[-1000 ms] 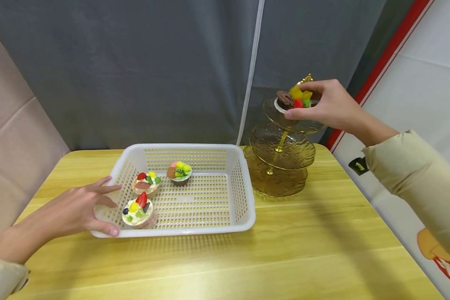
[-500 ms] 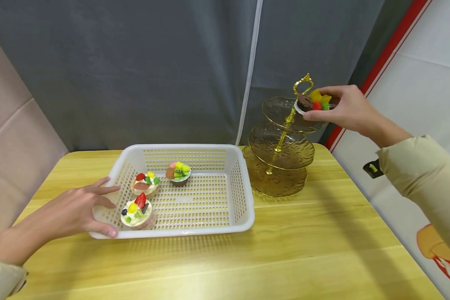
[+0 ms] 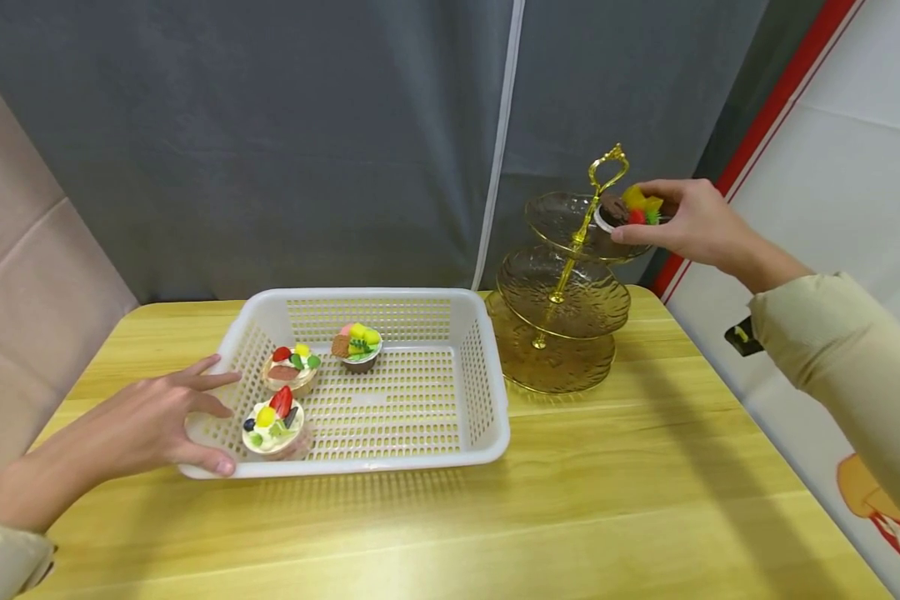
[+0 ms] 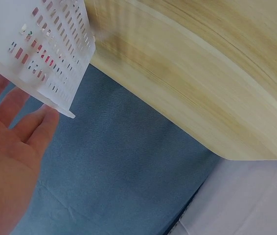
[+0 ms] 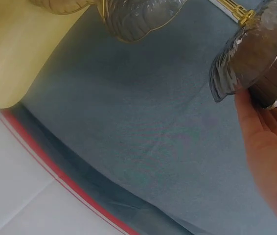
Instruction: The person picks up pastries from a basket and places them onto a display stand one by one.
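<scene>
My right hand (image 3: pixel 701 223) pinches a chocolate cupcake (image 3: pixel 617 210) topped with yellow fruit and a red berry, at the right side of the tiered stand's top plate. In the right wrist view, the cake's dark brown cup (image 5: pixel 274 88) shows behind the clear plate (image 5: pixel 224 73). The gold-trimmed three-tier cake stand (image 3: pixel 558 297) stands to the right of the white plastic basket (image 3: pixel 375 293). My left hand (image 3: pixel 150 417) rests with spread fingers at the basket's left end, thumb at the front corner. Inside the basket lie two cream-topped fruit cakes (image 3: pixel 273 437) and a green-topped cupcake (image 3: pixel 360 362).
The wooden table (image 3: pixel 450 533) carries basket and stand. A grey curtain (image 3: pixel 307 150) hangs behind its far edge. A white wall panel with a red stripe (image 3: pixel 791 100) rises at the right, and a pale panel (image 3: pixel 37 217) at the left.
My right hand has carried the chocolate cupcake rightward past the stand's gold handle, then slightly lower onto the right side of the top plate. The left hand and basket stay almost still.
</scene>
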The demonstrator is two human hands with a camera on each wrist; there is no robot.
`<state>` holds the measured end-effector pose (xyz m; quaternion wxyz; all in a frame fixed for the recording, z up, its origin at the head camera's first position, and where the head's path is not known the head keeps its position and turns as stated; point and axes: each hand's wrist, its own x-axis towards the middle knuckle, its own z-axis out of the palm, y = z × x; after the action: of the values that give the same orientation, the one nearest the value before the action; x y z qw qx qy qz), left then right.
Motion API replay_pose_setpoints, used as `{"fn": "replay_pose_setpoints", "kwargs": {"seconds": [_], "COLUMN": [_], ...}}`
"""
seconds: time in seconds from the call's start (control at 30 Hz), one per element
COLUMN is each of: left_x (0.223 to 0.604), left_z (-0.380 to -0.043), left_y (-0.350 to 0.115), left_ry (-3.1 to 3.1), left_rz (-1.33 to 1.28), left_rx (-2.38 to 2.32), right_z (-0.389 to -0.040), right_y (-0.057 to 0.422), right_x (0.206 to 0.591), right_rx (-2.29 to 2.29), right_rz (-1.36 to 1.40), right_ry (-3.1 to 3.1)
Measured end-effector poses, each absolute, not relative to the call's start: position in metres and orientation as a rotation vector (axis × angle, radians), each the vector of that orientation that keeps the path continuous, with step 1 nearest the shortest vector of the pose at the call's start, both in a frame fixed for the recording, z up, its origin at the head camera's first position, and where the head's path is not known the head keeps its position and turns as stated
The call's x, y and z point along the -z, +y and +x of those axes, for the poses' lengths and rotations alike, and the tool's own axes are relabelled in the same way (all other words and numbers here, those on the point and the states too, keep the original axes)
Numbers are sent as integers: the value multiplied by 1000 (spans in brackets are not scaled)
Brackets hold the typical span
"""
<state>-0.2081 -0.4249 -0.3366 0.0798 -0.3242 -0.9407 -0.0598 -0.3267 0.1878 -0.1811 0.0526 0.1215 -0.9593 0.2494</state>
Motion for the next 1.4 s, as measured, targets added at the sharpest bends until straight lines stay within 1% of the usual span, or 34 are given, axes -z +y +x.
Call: {"fn": "replay_pose_setpoints", "kwargs": {"seconds": [0.37,0.63,0.83,1.0,1.4], "left_x": [337,334,334,334,334], "left_z": [-207,-209,-209,-209,-209], "left_y": [-424,-423,-421,-420,-420], "left_ry": [-2789,-2817,-2816,-2808,-2818], "left_rz": [-979,-965,-971,-980,-977], "left_rx": [180,179,186,185,187], "right_z": [-331,-322,-313,-310,-312], "right_y": [190,183,156,131,80], "right_x": [176,163,157,156,170], "right_rx": [-853,-1056,-1114,-1069,-1063], "right_rz": [375,420,525,629,922], "right_ry": [-2990,-2779,-2670,-2630,-2606]}}
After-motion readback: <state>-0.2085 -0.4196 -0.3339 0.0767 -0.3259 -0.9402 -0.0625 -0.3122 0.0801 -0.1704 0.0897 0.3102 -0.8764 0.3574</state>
